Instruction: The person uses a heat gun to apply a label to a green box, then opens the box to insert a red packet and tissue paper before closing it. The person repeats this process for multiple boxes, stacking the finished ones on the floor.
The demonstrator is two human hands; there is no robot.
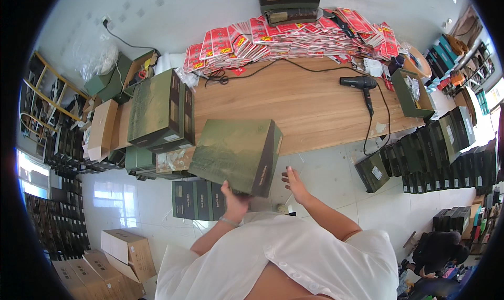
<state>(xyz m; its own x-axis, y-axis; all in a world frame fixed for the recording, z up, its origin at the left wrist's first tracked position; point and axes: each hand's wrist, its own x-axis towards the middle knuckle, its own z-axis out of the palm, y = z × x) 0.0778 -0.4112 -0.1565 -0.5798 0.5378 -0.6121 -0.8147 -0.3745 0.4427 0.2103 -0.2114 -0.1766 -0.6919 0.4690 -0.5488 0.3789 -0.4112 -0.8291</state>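
Note:
A green shoebox-like carton with a dark side panel is tilted at the table's front edge, right in front of me. My left hand grips its near lower edge, the thumb on the top face and the other fingers hidden beneath. To the right of the box, and apart from it, my right hand is held up with its fingers spread and nothing in it. Similar green boxes stand at the left end of the table, just beyond the held one.
The wooden table bears a long heap of red-and-white packets, more boxes, a black hair dryer with a cord, and an open green box. Rows of boxes stand right; brown cartons lower left. A person crouches lower right.

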